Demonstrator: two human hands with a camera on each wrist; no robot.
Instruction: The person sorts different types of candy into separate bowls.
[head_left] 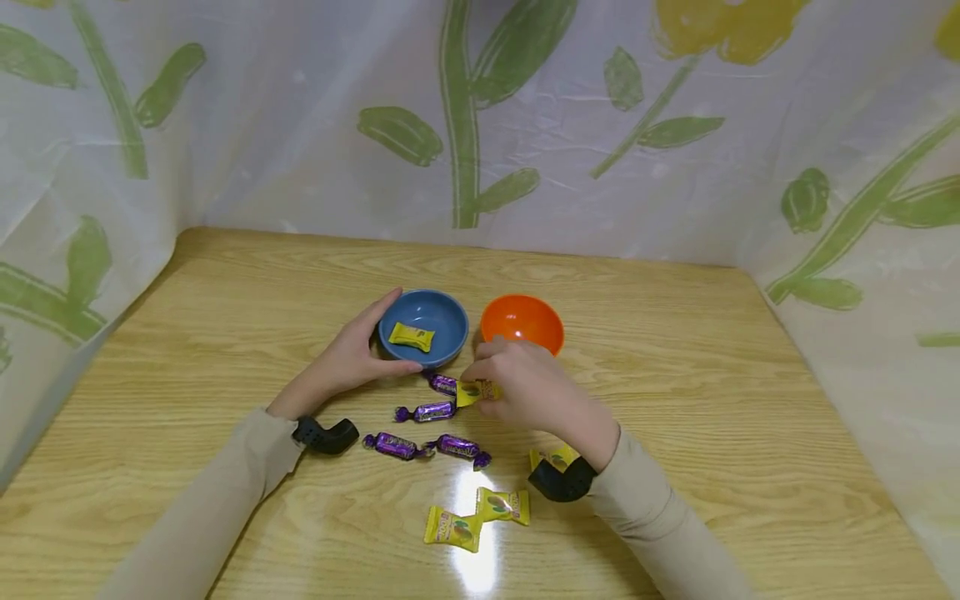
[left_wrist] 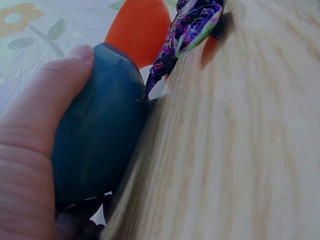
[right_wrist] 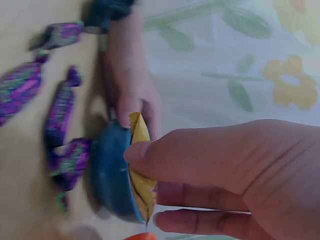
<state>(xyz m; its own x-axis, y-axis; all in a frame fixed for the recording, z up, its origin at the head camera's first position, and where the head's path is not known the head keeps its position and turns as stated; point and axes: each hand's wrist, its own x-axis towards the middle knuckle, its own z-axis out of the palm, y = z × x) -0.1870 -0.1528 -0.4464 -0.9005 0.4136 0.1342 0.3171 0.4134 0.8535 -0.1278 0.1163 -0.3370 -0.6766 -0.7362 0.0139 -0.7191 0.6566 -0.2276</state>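
My left hand [head_left: 347, 352] grips the blue bowl [head_left: 447, 327] from its left side, with the thumb at the near rim and the fingers round the far side. Inside that bowl lies one yellow-wrapped candy [head_left: 411, 337]. Between thumb and fingers, my right hand [head_left: 531, 385] pinches another yellow candy [right_wrist: 144, 187] above the table, just in front of the two bowls. The orange bowl [head_left: 525, 315] stands right behind the right hand, which overlaps its near rim in the head view. Purple twist-wrapped candies [head_left: 435, 412] lie in front of the blue bowl.
Nearer the table's front are two yellow candies [head_left: 453, 528] touching each other, and one more yellow candy [head_left: 553, 457] is partly hidden by the right wrist's black camera [head_left: 562, 481]. A flower-patterned curtain [head_left: 300, 125] borders the wooden table [head_left: 712, 375] at back and sides.
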